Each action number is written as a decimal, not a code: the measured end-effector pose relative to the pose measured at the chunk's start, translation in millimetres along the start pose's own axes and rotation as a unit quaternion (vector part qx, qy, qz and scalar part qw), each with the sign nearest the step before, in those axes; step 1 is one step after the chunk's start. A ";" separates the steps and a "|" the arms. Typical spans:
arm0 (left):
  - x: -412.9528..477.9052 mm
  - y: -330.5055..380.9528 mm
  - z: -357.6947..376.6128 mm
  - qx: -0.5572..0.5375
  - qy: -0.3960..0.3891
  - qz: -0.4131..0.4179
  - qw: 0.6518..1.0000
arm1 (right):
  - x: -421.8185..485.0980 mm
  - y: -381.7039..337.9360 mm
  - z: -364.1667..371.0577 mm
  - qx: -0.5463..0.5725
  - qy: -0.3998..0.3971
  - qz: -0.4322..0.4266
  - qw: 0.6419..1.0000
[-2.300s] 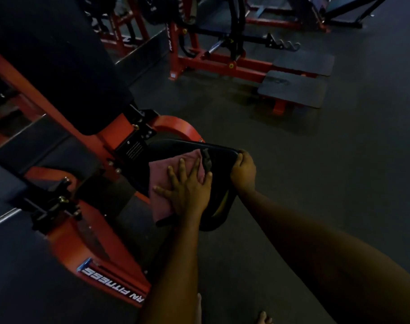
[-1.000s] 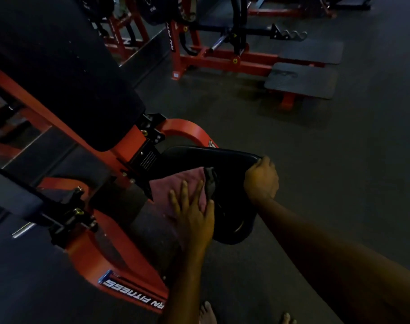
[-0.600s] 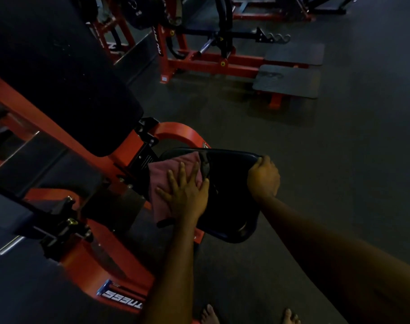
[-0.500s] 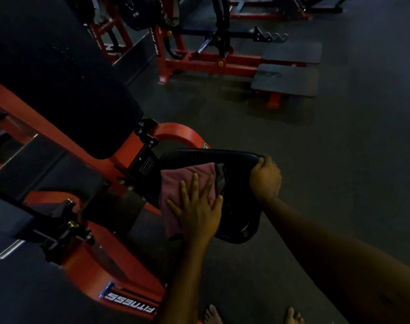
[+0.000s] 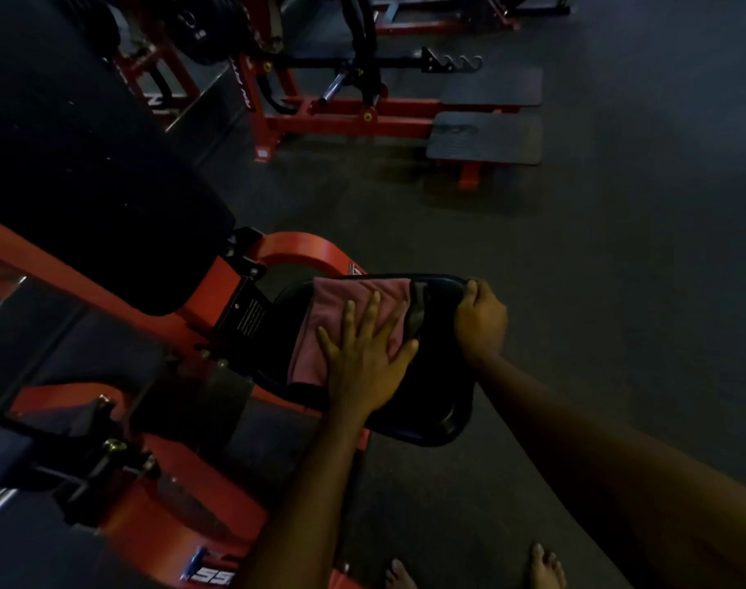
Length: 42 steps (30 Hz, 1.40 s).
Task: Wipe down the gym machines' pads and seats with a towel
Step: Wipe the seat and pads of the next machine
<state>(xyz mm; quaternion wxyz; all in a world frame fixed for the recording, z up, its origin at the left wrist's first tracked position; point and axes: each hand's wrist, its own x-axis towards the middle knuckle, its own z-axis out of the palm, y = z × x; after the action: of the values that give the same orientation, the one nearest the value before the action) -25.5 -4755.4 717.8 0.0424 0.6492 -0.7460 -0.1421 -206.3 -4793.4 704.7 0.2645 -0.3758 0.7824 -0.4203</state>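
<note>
A person's left hand (image 5: 365, 359), fingers spread flat, presses a pink towel (image 5: 346, 320) onto a black machine seat (image 5: 426, 401). The right hand (image 5: 481, 320) grips the seat's far edge. Wiping appears underway; next likely means sweeping toward the uncovered near side.

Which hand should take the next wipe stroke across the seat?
Left. The left hand lies flat on the pink towel on the seat; the right hand grips the seat's edge, likely steadying it.

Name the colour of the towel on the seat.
Pink, in the head view: the towel.
</note>
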 end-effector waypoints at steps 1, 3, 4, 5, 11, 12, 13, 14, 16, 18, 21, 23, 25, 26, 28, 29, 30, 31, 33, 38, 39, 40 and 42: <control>-0.2 -1.5 0.7 0.004 -0.004 0.011 1.000 | 0.3 0.3 0.6 -0.002 0.002 0.004 1.000; 16.2 1.0 -3.8 0.001 -0.014 0.017 1.000 | 2.1 0.3 2.1 -0.005 0.005 0.011 1.000; 28.7 3.7 -6.2 -0.002 -0.023 0.017 1.000 | 3.0 -0.4 2.4 -0.006 0.005 0.010 1.000; 42.6 7.6 -8.9 -0.007 -0.033 0.017 0.999 | 4.2 -0.7 2.3 -0.010 0.004 0.010 1.000; 80.1 29.4 -19.6 -0.042 -0.059 -0.003 0.997 | 3.3 -2.0 0.9 -0.034 -0.004 0.003 0.999; 71.7 29.4 -19.0 -0.036 -0.055 0.006 0.998 | 2.8 -1.8 0.8 -0.029 -0.002 0.006 1.000; 59.9 28.6 -17.0 -0.029 -0.048 0.024 0.998 | 2.7 -0.7 1.2 -0.012 0.001 0.009 1.000; 46.8 25.8 -12.8 -0.023 -0.036 0.046 0.998 | 1.2 0.2 1.3 0.015 0.008 0.010 1.000; 26.1 21.0 -5.4 -0.010 -0.019 0.079 0.997 | -1.3 2.3 1.5 0.079 0.034 0.018 0.996; 26.9 19.9 -1.7 -0.005 -0.020 0.085 0.996 | -1.9 4.6 0.5 0.122 0.053 0.035 0.990; 52.3 23.4 -8.3 -0.028 -0.051 0.050 0.997 | -0.1 4.0 -1.0 0.114 0.039 0.042 0.992; 65.5 20.8 -13.9 -0.047 -0.051 0.012 0.998 | 0.0 2.8 -0.7 0.059 0.015 0.023 0.998; 69.7 9.5 -16.7 -0.056 -0.033 -0.024 0.998 | -1.8 0.8 -1.4 0.004 -0.008 -0.007 1.000; 69.5 -1.0 -18.7 -0.056 -0.025 -0.044 0.997 | -3.2 -0.1 -2.3 -0.015 -0.017 -0.022 1.000; 66.2 -30.2 -22.7 -0.053 -0.009 -0.093 0.994 | -5.7 -3.2 -4.5 -0.039 -0.024 -0.048 0.998; 63.0 -45.3 -24.4 -0.050 -0.002 -0.122 0.991 | -6.5 -4.1 -5.4 -0.049 -0.025 -0.055 0.997; 57.6 -57.7 -25.1 -0.048 0.002 -0.149 0.988 | -7.1 -5.6 -5.8 -0.062 -0.027 -0.060 0.996; 49.0 -64.7 -24.8 -0.043 0.007 -0.168 0.985 | -7.9 -6.5 -5.1 -0.076 -0.031 -0.062 0.995; 27.9 -59.4 -19.7 -0.032 0.023 -0.171 0.984 | -7.8 -8.3 -4.6 -0.106 -0.035 -0.067 0.992; -2.3 -32.7 -7.0 -0.023 0.030 -0.138 0.990 | -3.4 -8.4 -0.3 -0.156 -0.031 -0.078 0.984; 7.9 -35.0 -9.4 -0.023 0.018 -0.131 0.991 | -2.4 -8.0 0.7 -0.164 -0.031 -0.078 0.983; 23.0 -38.3 -13.0 -0.026 0.002 -0.124 0.992 | -1.3 -7.8 1.3 -0.167 -0.033 -0.079 0.982; 58.2 -43.6 -23.6 -0.043 -0.028 -0.115 0.992 | 0.0 -7.7 0.9 -0.171 -0.033 -0.076 0.982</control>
<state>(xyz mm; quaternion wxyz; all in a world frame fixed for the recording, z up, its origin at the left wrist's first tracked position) 13.1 -4821.3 721.6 0.0327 0.7239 -0.6604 -0.1966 -202.8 -4796.6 710.8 0.1893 -0.4878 0.8026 -0.2865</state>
